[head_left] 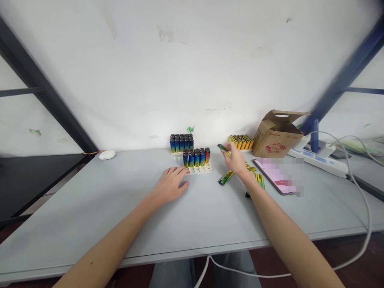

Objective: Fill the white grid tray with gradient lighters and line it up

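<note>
My left hand (171, 185) lies on the table with its fingers stretched out, fingertips at the left end of a white holed rack (206, 169). Blue batteries (197, 159) with dark tops stand upright in its rear rows, a red one (207, 155) at the right end; the front holes are bare. To the right, my right hand (235, 159) is raised slightly above the table, pinching a green-and-yellow battery (222, 147) with a dark end. Beneath and beside it lie loose green-and-yellow batteries (226, 177), some partly covered by my forearm.
Against the wall stand a full rack of blue batteries (181, 143) and a block of yellow batteries (241, 142). An open cardboard box (277, 138), a pink-screened tablet (274, 176) and a power strip (321, 162) with white cables are at the right. A white case (107, 155) sits far left.
</note>
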`<action>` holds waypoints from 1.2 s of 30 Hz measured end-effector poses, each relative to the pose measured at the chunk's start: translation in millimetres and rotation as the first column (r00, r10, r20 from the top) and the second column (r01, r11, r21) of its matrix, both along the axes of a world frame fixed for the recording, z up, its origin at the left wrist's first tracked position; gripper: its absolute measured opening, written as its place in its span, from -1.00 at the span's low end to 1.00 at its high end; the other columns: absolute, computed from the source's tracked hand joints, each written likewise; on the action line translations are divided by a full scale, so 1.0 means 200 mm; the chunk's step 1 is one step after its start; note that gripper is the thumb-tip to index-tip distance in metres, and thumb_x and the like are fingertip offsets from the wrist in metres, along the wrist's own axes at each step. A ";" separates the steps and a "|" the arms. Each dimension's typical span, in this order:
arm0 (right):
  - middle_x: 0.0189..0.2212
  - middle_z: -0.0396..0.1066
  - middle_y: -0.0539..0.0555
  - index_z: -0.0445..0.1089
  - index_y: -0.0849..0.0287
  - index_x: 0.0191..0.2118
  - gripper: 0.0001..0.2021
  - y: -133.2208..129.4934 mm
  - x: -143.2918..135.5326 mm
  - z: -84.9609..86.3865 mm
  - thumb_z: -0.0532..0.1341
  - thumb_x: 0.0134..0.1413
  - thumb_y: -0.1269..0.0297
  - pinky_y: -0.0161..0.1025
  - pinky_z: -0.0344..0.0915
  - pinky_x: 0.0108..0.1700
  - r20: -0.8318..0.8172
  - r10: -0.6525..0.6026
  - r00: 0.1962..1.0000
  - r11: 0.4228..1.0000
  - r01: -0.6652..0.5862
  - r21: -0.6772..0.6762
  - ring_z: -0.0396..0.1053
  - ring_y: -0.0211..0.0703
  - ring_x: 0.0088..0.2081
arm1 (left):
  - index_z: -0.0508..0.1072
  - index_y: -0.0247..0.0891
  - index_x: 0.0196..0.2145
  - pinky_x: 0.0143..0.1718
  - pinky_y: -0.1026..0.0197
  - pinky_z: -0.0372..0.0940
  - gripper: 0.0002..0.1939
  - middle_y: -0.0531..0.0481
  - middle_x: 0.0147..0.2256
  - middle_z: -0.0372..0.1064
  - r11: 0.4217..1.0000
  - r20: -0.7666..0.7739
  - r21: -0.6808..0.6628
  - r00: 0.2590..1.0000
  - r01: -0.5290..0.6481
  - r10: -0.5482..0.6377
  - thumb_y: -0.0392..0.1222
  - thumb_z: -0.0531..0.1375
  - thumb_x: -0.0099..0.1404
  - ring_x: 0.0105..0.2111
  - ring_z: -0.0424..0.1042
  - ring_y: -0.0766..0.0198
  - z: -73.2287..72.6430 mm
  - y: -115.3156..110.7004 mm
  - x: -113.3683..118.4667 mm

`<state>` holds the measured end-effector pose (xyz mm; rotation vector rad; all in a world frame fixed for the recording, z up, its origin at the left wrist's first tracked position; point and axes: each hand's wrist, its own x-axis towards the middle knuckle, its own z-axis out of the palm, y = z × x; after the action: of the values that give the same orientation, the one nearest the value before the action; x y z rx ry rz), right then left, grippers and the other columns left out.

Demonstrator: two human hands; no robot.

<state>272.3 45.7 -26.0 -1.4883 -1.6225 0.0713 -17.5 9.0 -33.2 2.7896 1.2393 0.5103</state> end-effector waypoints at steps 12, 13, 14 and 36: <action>-0.62 0.05 -0.17 0.29 0.14 -0.38 -0.75 -0.04 0.07 0.22 0.31 -0.18 0.17 -0.40 0.12 -0.58 -0.924 0.204 0.325 0.972 -0.175 0.154 0.08 -0.40 -0.62 | 0.28 -0.14 0.05 0.07 -0.03 0.18 -0.68 -0.08 0.06 0.29 1.000 0.021 -0.031 1.000 0.001 0.000 -0.14 0.00 0.35 0.05 0.24 0.06 0.00 -0.01 0.00; -0.63 0.06 -0.16 0.31 0.15 -0.37 -0.77 -0.04 0.06 0.21 0.29 -0.15 0.16 -0.40 0.15 -0.56 -0.921 0.204 0.332 0.965 -0.225 0.132 0.10 -0.39 -0.61 | 0.27 -0.15 0.05 0.07 -0.03 0.18 -0.68 -0.07 0.07 0.29 1.000 0.021 -0.030 1.000 0.002 -0.001 -0.14 0.00 0.35 0.06 0.24 0.06 -0.01 -0.01 0.00; -0.61 0.10 -0.14 0.34 0.15 -0.34 -0.78 -0.05 0.05 0.21 0.26 -0.13 0.16 -0.39 0.19 -0.52 -0.914 0.206 0.350 0.955 -0.277 0.110 0.14 -0.37 -0.59 | 0.27 -0.15 0.05 0.08 -0.03 0.17 -0.68 -0.07 0.07 0.29 1.000 0.019 -0.030 1.000 0.002 -0.002 -0.14 0.01 0.35 0.06 0.24 0.06 -0.01 -0.01 0.00; -0.51 0.18 -0.05 0.33 0.13 -0.17 -0.73 -0.19 -0.18 0.21 0.13 -0.05 0.23 -0.31 0.07 -0.52 -0.898 0.340 0.280 0.533 -0.844 -0.062 0.15 -0.28 -0.56 | 0.24 -0.16 0.09 0.08 -0.04 0.19 -0.64 -0.08 0.10 0.26 1.000 -0.006 -0.027 1.000 0.016 -0.016 -0.12 0.00 0.36 0.07 0.22 0.04 0.00 -0.02 0.00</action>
<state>236.4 7.3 16.4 -0.7536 -1.2768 1.6170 -18.3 4.7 -32.5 2.7788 1.2144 0.4804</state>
